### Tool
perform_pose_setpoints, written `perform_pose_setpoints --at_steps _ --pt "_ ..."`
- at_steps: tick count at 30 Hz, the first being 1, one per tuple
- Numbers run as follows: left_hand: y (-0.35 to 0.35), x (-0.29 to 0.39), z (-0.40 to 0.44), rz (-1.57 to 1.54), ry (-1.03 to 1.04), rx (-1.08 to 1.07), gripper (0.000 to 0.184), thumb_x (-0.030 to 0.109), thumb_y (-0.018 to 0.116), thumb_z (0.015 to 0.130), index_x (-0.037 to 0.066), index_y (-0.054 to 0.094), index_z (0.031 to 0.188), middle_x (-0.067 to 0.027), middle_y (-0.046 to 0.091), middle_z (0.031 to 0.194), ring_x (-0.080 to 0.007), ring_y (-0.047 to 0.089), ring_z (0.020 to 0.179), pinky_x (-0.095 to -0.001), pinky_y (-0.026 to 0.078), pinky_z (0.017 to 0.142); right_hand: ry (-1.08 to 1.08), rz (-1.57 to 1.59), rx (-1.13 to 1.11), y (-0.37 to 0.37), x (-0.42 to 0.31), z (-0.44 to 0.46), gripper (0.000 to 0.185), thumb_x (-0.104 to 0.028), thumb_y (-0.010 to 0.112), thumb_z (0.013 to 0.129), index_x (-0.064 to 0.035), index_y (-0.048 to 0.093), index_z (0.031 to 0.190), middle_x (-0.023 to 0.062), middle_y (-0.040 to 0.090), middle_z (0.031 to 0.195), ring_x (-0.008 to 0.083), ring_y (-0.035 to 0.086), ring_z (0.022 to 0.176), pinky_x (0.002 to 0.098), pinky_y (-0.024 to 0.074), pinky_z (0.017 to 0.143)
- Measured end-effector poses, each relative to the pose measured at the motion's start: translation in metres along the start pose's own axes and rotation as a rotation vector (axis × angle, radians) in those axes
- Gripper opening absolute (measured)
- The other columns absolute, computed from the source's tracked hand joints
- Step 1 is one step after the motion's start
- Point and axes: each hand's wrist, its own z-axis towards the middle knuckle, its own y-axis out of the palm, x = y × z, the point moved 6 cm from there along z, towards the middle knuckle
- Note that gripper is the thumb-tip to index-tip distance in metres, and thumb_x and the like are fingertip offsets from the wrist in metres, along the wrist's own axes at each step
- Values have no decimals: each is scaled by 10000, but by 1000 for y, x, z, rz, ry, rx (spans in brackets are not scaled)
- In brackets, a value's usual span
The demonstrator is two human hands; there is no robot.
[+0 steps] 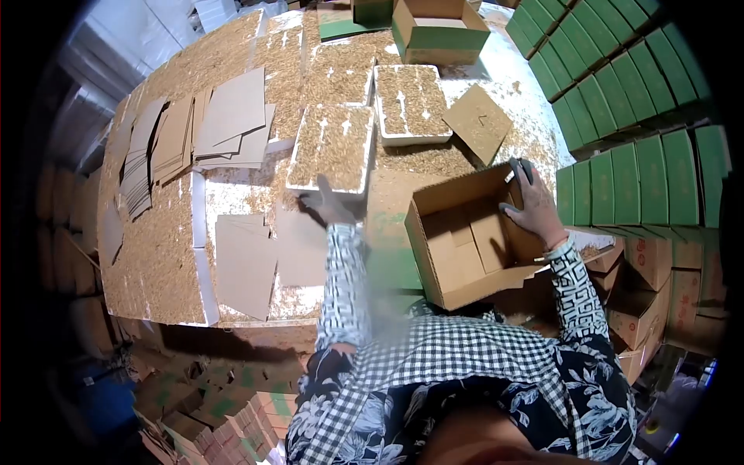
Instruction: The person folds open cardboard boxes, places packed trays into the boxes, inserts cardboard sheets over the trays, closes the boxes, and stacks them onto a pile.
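An open, unlidded cardboard box (465, 232) is tilted in front of me, its flaps folded inside and its floor bare. My right hand (535, 205), in a glove with bare skin at the wrist, grips the box's right wall, fingers over the rim. My left hand (329, 205) is slightly blurred, with fingers spread, at the near edge of a white foam tray (329, 147) topped with brown husk-like bits. Whether it touches the tray I cannot tell. Flat grey cardboard sheets (246, 263) lie left of my left forearm.
More foam trays (411, 101) of husks cover the table, with stacked cardboard sheets (232, 116) on the left ones. A brown square sheet (479, 122) lies behind the box. Another open box (440, 35) stands at the back. Green boxes (620, 186) are stacked at right.
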Motion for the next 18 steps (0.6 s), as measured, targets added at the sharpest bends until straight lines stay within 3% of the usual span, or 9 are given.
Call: perform_pose_setpoints --at_steps 1,4,6,7,10,11,12,17,18 --pt "8 11 -2 -88 -59 35 957 380 767 750 -52 245 1425 -214 410 1403 -314 447 1241 -421 360 1040 6 -41 0 2 0 -3 863 -320 782 693 -40 333 1375 221 385 1340 392 479 1153 439 426 968" --pt "15 61 -36 -431 -200 273 620 225 765 755 -106 491 1202 -202 594 1176 -314 599 997 -455 483 870 37 -48 -29 4 4 -1 923 -375 792 666 -81 323 1405 207 398 1320 379 466 1154 433 425 963" --pt "15 63 -26 -421 -142 71 432 141 763 740 -95 584 1055 -189 652 988 -276 644 803 -386 552 709 76 -156 -76 0 1 -2 957 -391 798 651 -107 311 1426 192 384 1332 379 409 1214 472 390 992" --pt "7 49 -11 -504 -280 54 364 80 768 703 -84 617 990 -155 659 858 -253 634 653 -336 563 610 59 -249 -32 -5 -4 -4 959 -395 794 653 -117 313 1434 178 366 1348 388 356 1254 527 331 1026" --pt "-23 83 -28 -539 -177 -210 388 175 700 769 -57 603 1064 -154 630 1012 -255 641 845 -357 558 711 -104 -166 178 -22 -18 -6 707 -341 762 695 -115 462 1294 166 363 1356 406 333 1262 558 265 1057" --pt "-26 104 -46 -583 -164 -379 411 221 611 828 -55 560 1128 -159 611 1085 -264 622 942 -374 535 803 -176 -30 273 -29 -24 -6 557 -291 737 723 -94 519 1196 144 388 1351 386 338 1266 543 277 1055" --pt "-29 126 -65 -618 -154 -550 442 268 522 888 -53 517 1191 -163 592 1157 -272 604 1038 -391 511 895 -250 165 301 -25 -25 -6 484 -266 721 745 -86 557 1164 113 499 1254 316 449 1192 465 354 1025" --pt "-23 226 -199 -500 -143 -758 444 294 514 897 -22 534 1208 -149 600 1162 -260 594 1062 -364 480 935 -5 1090 46 1 -15 7 306 -160 648 826 -10 632 1092 119 677 1016 173 610 1022 314 455 922" --pt "-18 222 -209 -512 -210 -780 435 291 515 899 -22 539 1201 -149 604 1144 -259 595 1056 -360 481 931 112 1433 54 28 5 12 349 -248 556 899 -13 587 1156 86 661 1034 147 610 970 292 469 892"
